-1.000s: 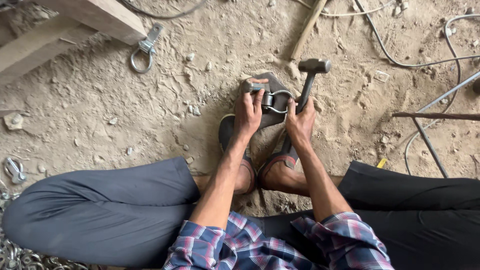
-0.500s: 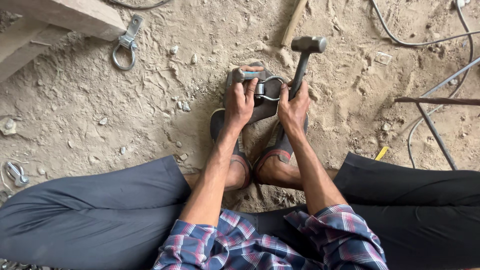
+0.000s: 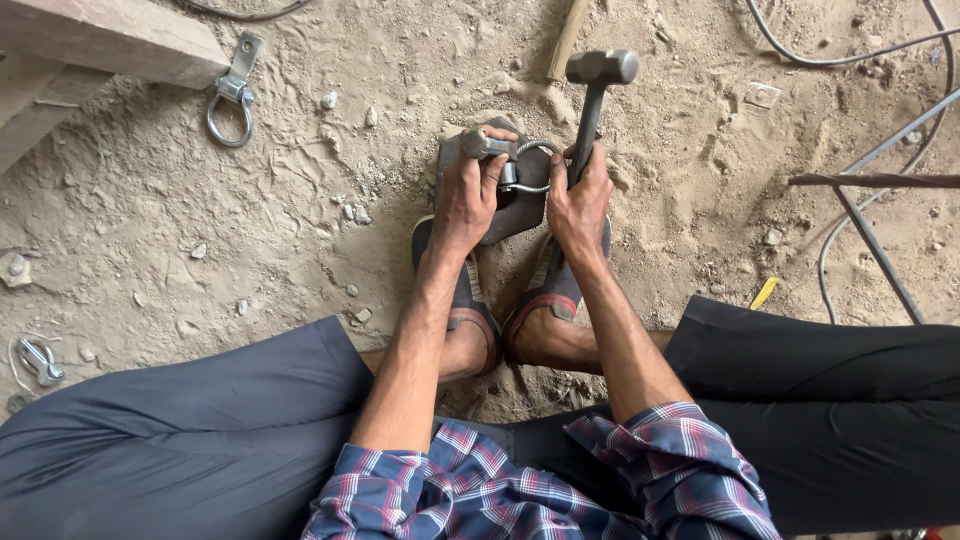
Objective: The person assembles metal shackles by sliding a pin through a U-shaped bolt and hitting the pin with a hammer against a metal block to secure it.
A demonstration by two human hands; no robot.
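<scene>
Left hand (image 3: 468,200) grip clenched on metal ring clamp (image 3: 505,165), lying on flat stone (image 3: 520,215) just beyond both feet. Right hand (image 3: 578,200) grasps hammer (image 3: 595,95), head raised.

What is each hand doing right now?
Left hand: closed on a metal ring clamp.
Right hand: closed around the hammer handle.

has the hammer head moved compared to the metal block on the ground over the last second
Cannot tell. The hammer in the right hand points its head past the metal block at much the same offset throughout; the camera shifted, and any small rise is unclear.
</scene>
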